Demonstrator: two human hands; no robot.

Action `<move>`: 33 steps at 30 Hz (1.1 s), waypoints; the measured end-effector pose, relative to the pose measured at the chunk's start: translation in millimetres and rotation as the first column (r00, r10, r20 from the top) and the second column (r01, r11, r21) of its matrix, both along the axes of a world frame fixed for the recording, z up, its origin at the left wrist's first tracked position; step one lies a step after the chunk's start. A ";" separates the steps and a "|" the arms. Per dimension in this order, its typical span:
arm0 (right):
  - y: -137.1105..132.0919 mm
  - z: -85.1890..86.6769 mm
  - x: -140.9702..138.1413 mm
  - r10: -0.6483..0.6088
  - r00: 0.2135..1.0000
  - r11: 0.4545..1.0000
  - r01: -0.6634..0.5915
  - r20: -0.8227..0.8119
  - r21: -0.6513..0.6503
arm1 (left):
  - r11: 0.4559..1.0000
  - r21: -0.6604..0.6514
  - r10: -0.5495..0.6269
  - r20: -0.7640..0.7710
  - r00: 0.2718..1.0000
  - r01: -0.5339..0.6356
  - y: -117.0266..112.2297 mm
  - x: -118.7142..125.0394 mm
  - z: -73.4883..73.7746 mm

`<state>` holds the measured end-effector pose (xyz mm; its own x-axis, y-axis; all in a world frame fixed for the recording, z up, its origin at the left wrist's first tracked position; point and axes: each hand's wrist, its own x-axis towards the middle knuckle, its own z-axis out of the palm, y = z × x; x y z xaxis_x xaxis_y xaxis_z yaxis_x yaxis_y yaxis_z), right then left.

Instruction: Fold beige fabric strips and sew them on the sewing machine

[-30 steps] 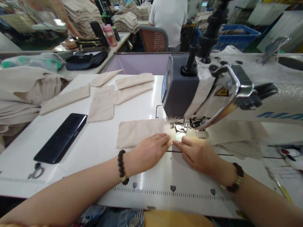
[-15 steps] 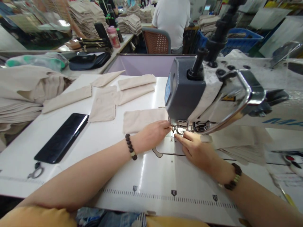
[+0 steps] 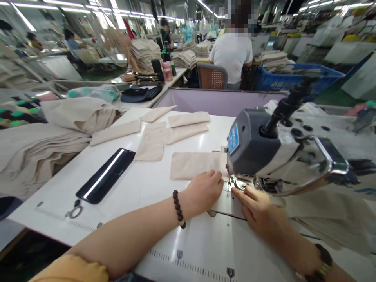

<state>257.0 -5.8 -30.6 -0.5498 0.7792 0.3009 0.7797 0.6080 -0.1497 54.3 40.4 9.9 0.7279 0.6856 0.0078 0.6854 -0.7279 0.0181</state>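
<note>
A beige fabric piece (image 3: 194,164) lies flat left of the needle, its right end running in behind the head of the sewing machine (image 3: 254,137). At its lower right edge my left hand (image 3: 205,191) is closed, the fingers bent together on the cloth; the fingertips are partly hidden. My right hand (image 3: 260,205) rests just right of the lit presser foot (image 3: 239,184). Its index finger is stretched out towards the foot, with the other fingers loosely beside it. Whether any cloth lies under those fingertips is too small to tell.
Folded beige pieces (image 3: 151,141) lie farther back on the white table. A black phone (image 3: 105,176) with a ring is at left, beside stacked cloth (image 3: 44,149). More beige cloth (image 3: 326,213) lies under the machine arm. A person in a white shirt (image 3: 231,55) sits ahead.
The view has tilted up and swung left, so the scene sits lower and farther right. My left fingers look more bent and slightly back from the needle. My right hand stays by the foot.
</note>
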 end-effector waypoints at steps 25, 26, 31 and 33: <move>-0.2 58.8 39.1 -0.414 0.894 0.857 0.446 0.170 -0.258 | 0.803 0.131 0.596 -0.164 0.786 -0.582 23.3 -97.1 33.1; 0.6 57.3 40.8 -0.412 0.896 0.856 0.442 0.164 -0.268 | 0.748 0.112 0.664 -0.145 0.734 -0.655 29.0 -115.0 30.8; 5.7 57.8 49.4 -0.385 0.920 0.873 0.388 0.072 -0.296 | 0.715 0.090 0.699 -0.090 0.710 -0.693 68.5 -151.8 7.6; 7.7 58.5 55.4 -0.376 0.927 0.884 0.357 -0.005 -0.303 | 0.751 0.083 0.659 -0.035 0.751 -0.655 87.1 -139.8 0.6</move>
<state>312.4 1.9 27.9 -0.1955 0.9792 0.0538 0.9218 0.2022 -0.3308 -85.5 127.5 10.4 0.0985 0.9943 0.0397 0.9932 -0.0958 -0.0664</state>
